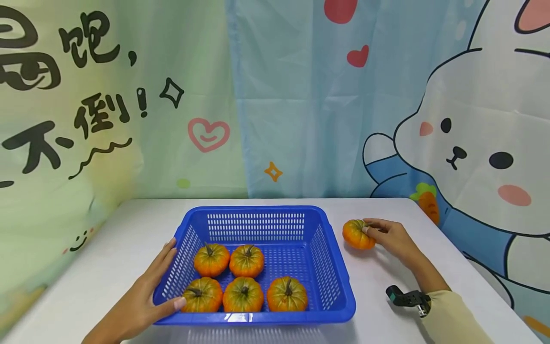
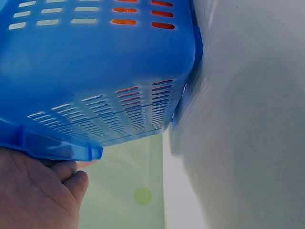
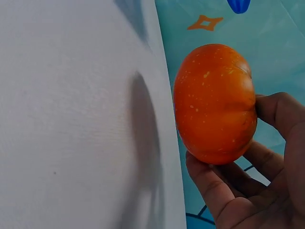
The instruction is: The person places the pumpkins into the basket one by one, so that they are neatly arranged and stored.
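A blue plastic basket (image 1: 339,306) stands on the white table, with several small orange-green pumpkins inside, such as this front-right pumpkin (image 1: 287,294). My left hand (image 1: 139,296) holds the basket's left front corner, thumb over the rim and fingers along the left side. In the left wrist view, fingertips (image 2: 76,183) curl beneath the basket's rim (image 2: 57,150). To the right of the basket, my right hand (image 1: 393,239) pinches another small pumpkin (image 1: 357,235) between thumb and fingers. The right wrist view shows this pumpkin (image 3: 214,105) raised off the table, its shadow apart from it.
The white table (image 1: 378,296) reaches back to a printed cloth backdrop (image 1: 279,95) with a cartoon rabbit and hearts. A black wrist device (image 1: 408,298) sits at the right sleeve. Inside the basket, the pumpkins fill the left and front; bare floor shows at the back right.
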Action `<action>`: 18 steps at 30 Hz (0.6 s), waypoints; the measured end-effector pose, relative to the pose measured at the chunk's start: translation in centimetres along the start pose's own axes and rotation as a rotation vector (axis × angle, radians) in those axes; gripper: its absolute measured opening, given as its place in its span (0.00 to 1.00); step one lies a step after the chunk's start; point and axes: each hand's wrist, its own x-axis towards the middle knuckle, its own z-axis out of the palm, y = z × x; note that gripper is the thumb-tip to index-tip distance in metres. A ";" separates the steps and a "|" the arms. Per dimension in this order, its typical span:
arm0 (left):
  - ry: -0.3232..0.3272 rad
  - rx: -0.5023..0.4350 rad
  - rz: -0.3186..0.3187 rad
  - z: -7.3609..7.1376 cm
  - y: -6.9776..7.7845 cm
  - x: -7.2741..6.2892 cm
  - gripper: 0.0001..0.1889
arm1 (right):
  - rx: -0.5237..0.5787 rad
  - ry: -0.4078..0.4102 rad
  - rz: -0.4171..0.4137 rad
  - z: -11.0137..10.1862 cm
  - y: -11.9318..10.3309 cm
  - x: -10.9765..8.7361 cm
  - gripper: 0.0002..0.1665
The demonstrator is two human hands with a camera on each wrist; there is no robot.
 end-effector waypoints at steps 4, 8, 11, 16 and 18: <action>0.003 -0.004 0.007 0.0 0.1 0.0 0.48 | -0.004 -0.028 -0.034 -0.2 -0.7 0.0 0.36; 0.008 -0.002 0.017 -0.1 0.1 0.0 0.48 | 0.002 -0.038 -0.054 -0.3 -2.0 -0.1 0.35; 0.010 0.003 0.011 -0.2 0.2 -0.1 0.48 | 0.027 -0.019 -0.077 -0.3 -2.9 -0.1 0.34; 0.014 0.001 0.003 -0.1 0.1 -0.1 0.48 | 0.102 0.017 -0.100 -0.6 -4.4 -0.2 0.34; 0.017 -0.002 0.003 0.0 0.1 -0.1 0.48 | 0.118 0.019 -0.114 -0.7 -4.8 -0.2 0.34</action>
